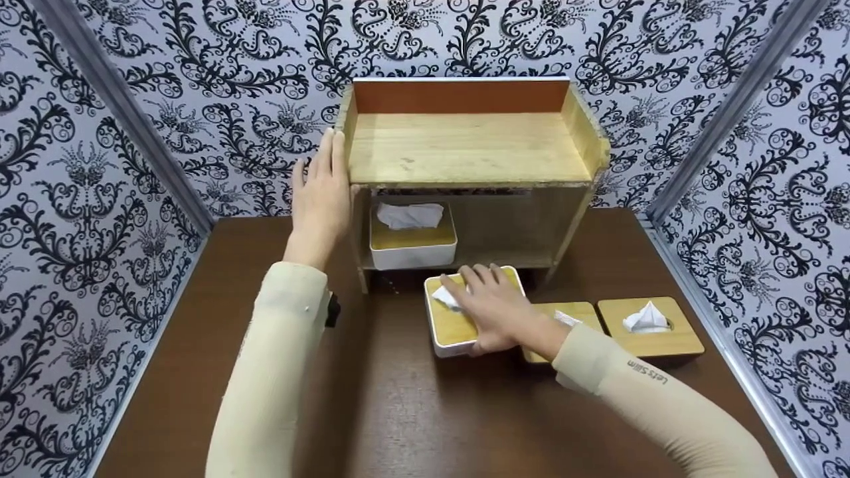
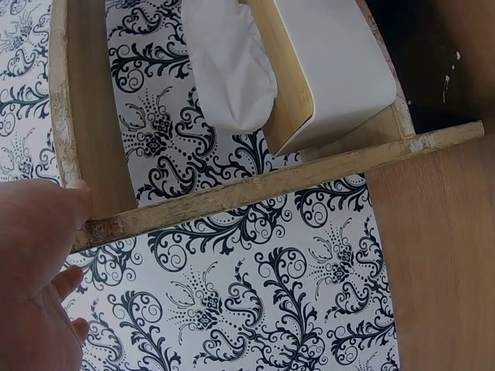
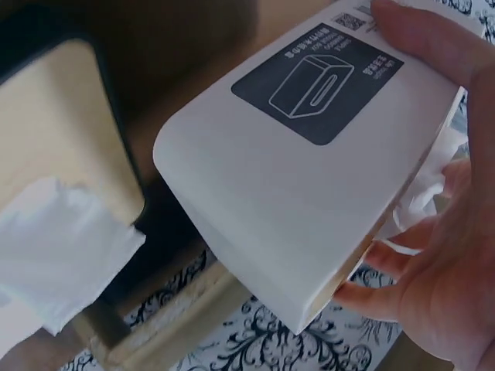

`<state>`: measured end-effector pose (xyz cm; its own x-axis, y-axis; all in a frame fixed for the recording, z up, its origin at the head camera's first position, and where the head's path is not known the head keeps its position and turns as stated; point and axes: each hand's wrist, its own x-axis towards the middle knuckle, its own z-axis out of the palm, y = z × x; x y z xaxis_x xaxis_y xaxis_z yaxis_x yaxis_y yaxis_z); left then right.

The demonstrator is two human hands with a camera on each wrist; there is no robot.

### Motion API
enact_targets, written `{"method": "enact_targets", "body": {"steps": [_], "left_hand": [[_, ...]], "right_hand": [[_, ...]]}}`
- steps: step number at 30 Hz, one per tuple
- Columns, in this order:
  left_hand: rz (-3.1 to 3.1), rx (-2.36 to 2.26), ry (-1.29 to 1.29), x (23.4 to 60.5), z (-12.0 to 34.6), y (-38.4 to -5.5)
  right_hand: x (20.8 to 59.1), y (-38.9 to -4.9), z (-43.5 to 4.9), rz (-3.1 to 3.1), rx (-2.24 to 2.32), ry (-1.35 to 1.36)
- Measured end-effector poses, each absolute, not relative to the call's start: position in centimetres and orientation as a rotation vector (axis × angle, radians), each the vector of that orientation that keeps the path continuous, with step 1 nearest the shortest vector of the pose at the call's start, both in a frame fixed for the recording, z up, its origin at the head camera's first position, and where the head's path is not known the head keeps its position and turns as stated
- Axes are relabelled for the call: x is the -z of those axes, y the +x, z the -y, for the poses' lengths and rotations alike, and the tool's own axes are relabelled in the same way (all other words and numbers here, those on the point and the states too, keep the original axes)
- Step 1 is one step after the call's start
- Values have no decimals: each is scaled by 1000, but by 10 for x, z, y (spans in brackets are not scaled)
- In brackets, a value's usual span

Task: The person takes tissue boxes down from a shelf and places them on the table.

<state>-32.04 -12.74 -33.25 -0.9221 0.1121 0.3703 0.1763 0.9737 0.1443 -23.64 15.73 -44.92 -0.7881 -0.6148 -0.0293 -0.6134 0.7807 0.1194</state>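
Note:
My right hand [image 1: 495, 309] grips a white tissue box [image 1: 457, 330] with a wooden lid, in front of a small wooden shelf [image 1: 465, 149]. In the right wrist view, the thumb lies along the labelled white side of this box [image 3: 255, 170], and the other fingers reach over the lid by the tissue. Against the shelf's left side rests my left hand [image 1: 322, 199], its fingers straight and pointing up. The left wrist view shows the thumb at the shelf's edge [image 2: 255, 185]. Another white tissue box [image 1: 415, 257] stands in the lower compartment, on the left.
Two dark tissue boxes with wooden lids stand to the right on the brown table [image 1: 398, 425]: the nearer box [image 1: 584, 311] is partly hidden by my right forearm, the other box [image 1: 671, 342] is beside it. Patterned walls [image 1: 86, 199] enclose the table on three sides.

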Motion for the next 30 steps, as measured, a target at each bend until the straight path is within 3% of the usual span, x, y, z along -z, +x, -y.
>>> {"method": "enact_targets", "body": {"steps": [30], "left_hand": [[2762, 230, -203, 330, 126, -318]], "right_hand": [[514, -227, -134, 2998, 122, 937]]}}
